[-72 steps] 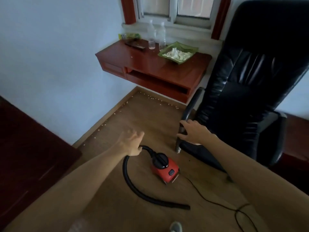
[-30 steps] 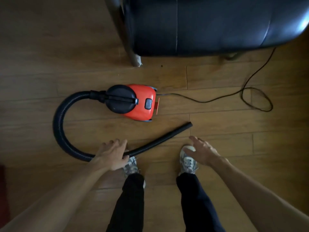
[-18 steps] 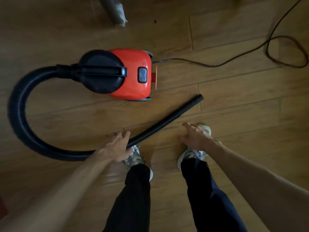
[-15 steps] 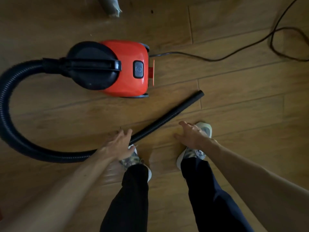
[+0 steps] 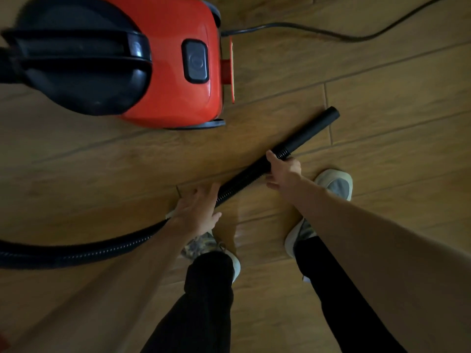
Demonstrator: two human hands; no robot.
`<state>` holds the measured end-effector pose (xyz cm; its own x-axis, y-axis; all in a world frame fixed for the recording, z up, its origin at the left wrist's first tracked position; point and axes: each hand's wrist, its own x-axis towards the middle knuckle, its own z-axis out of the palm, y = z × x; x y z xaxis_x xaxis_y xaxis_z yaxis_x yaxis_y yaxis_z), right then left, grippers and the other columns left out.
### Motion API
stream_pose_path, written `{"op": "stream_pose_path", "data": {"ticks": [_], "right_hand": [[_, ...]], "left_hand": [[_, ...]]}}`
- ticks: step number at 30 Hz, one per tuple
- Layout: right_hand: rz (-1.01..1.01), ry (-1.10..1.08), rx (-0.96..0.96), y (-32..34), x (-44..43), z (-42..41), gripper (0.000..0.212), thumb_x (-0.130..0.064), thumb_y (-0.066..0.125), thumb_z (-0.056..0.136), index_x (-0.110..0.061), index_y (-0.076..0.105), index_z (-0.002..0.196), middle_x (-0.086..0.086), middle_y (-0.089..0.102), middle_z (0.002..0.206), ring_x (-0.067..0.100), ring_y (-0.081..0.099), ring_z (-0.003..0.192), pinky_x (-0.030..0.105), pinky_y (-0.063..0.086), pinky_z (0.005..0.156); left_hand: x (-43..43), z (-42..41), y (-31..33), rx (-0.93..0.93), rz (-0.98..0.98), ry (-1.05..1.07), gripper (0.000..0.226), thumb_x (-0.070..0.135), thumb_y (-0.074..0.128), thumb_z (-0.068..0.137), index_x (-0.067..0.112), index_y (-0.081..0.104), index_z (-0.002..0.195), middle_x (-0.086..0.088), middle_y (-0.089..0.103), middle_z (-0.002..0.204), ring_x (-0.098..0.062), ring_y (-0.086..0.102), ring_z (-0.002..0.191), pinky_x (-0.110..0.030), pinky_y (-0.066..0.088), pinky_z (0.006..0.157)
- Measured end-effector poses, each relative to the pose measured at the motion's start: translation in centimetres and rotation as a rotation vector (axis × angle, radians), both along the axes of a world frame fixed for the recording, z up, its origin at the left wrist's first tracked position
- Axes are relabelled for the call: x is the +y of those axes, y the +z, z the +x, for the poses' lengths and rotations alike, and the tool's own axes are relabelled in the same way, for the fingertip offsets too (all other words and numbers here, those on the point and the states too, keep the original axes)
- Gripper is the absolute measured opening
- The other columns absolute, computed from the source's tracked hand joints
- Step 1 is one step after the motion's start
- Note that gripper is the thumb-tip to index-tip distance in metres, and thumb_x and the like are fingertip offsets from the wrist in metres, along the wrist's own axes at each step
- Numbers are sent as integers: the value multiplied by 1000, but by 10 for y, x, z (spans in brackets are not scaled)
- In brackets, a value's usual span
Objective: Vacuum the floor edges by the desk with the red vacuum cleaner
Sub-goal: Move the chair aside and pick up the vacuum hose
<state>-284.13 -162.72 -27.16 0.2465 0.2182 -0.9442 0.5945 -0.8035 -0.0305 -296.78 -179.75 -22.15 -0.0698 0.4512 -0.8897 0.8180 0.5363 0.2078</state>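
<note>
Head: hose [image 5: 242, 180] inside right hand [image 5: 282, 171], under left hand [image 5: 196, 210]

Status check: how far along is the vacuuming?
Done: the red vacuum cleaner sits on the floor, cord trailing. In hand: the right hand grips the hose near its free end; the left hand lies on it further back. Left: no desk edge is in view, so the vacuuming looks unstarted.

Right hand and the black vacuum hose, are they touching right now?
Touching. The head view shows the right hand with its fingers curled round the black vacuum hose, just behind the smooth end tube.
</note>
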Motion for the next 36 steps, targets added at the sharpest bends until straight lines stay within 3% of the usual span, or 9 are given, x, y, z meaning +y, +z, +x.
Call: {"op": "stream_pose_path", "data": {"ticks": [9, 12, 16, 21, 25, 29, 33, 36], "right_hand": [[64, -100, 18, 5, -5, 3, 38, -33, 68, 92, -12, 54, 119, 9, 65, 111, 26, 67, 98, 44, 61, 79], [59, -105, 24, 37, -5, 7, 36, -29, 67, 92, -8, 55, 119, 11, 67, 112, 26, 68, 97, 41, 61, 78], [77, -188, 51, 100, -4, 5, 36, -22, 68, 92, -4, 54, 120, 13, 67, 110, 24, 67, 94, 36, 60, 68], [75, -207, 154, 179, -3, -3, 26, -19, 68, 91, -14, 56, 114, 7, 64, 101, 14, 63, 83, 33, 57, 69], [93, -92, 296, 227, -7, -18, 16, -13, 67, 92, -21, 57, 101, 9, 66, 106, 19, 66, 93, 42, 58, 88], [40, 42, 529, 263, -14, -39, 51, 12, 58, 91, -24, 45, 125, 5, 63, 100, 22, 62, 101, 38, 55, 86], [80, 340, 586, 289, -23, -60, 50, 12, 61, 89, -14, 44, 128, 9, 62, 104, 21, 64, 95, 38, 57, 85], [148, 459, 586, 306, -39, -81, 49, 2, 70, 86, -16, 47, 125, 21, 66, 107, 35, 68, 99, 50, 58, 88]], "left_hand": [[11, 9, -2, -9, 5, -43, 68, 25, 64, 94, 27, 22, 147, -7, 64, 117, -26, 65, 100, -34, 44, 69], [9, 9, 29, -47, 29, -10, 73, 20, 65, 92, 33, 21, 149, -7, 60, 118, -25, 63, 100, -33, 42, 68], [7, 10, 79, -91, -4, -4, 79, 13, 64, 91, 34, 15, 149, -4, 54, 100, -21, 56, 79, -33, 38, 59], [5, 5, 143, -187, -21, 83, 74, 1, 56, 88, 29, 19, 145, -3, 45, 94, -20, 47, 67, -28, 30, 49], [6, 3, 185, -95, 16, 99, 67, -2, 52, 89, 18, 21, 145, -11, 45, 112, -26, 49, 83, -34, 37, 59], [-3, -4, 207, -10, 56, 176, 63, 5, 59, 89, 15, 26, 142, -10, 49, 117, -29, 57, 102, -34, 40, 68], [-24, -15, 227, -54, 128, 329, 57, 23, 59, 90, 13, 30, 137, -9, 51, 113, -23, 53, 90, -32, 44, 65], [-44, -23, 239, -62, 190, 402, 61, 39, 60, 91, 15, 28, 138, -6, 54, 116, -22, 58, 95, -29, 44, 66]]}}
